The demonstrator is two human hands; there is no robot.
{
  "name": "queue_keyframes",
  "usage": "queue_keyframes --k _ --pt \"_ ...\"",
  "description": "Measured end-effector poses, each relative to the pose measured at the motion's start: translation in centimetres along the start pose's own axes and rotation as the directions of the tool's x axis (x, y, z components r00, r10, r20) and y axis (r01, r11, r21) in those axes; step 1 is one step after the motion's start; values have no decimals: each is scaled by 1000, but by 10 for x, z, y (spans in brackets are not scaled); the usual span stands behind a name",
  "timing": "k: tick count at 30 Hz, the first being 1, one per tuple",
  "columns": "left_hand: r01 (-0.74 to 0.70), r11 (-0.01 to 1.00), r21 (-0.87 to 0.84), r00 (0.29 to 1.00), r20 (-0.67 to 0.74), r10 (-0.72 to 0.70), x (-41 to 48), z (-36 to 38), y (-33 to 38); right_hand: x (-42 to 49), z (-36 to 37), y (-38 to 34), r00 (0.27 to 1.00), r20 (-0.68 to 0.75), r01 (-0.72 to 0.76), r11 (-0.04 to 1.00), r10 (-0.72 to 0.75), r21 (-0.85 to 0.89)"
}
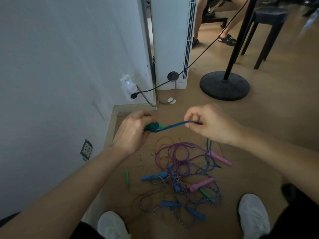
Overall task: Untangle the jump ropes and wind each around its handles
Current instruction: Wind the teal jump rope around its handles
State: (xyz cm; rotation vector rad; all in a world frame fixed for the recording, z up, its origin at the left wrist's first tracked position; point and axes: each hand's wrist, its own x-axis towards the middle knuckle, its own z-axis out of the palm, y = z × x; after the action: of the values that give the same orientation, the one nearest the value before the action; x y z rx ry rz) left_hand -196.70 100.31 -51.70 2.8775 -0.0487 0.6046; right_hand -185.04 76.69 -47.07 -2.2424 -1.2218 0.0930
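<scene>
The blue rope (174, 125) is pinched, doubled, by the curled fingers of the right hand (210, 123) and drawn taut toward nine o'clock. There the green handles (150, 126) are gripped together in the left hand (133, 130), with turns of rope already seen round them. The tension is judged deliberate: a tight strand lays neat coils. From the right hand the slack is dropped toward six o'clock into the tangle (181, 173) on the floor (259, 118), where purple, striped and blue strands with pink and blue handles are left unsorted between two white shoes (112, 225). Room is tight at nine o'clock — the wall (51, 66) stands near the left forearm. Open floor is offered at three o'clock, with a black stand base (224, 85) well off at one o'clock.
</scene>
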Motion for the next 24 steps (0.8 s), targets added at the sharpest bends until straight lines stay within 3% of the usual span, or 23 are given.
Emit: queue_keyframes --k 7,10,13,17,21,24 --pt "-94 996 -4 986 136 93 1 1 2 3 -6 11 991 130 1 996 10 -85" --pt "-95 984 -150 947 292 136 1 0 2 6 -9 16 991 132 6 997 4 -71" --pt "70 921 -384 883 453 122 1 -4 3 11 -15 28 993 117 11 997 -2 -79" --pt "344 716 -608 814 573 96 0 -16 11 18 -18 43 995 97 -30 999 28 15" --pt "424 470 -774 856 512 70 3 -23 9 25 -17 56 986 119 -138 969 115 205" --pt "463 206 -862 884 465 -39 5 -25 6 26 -9 64 976 136 -207 918 170 338"
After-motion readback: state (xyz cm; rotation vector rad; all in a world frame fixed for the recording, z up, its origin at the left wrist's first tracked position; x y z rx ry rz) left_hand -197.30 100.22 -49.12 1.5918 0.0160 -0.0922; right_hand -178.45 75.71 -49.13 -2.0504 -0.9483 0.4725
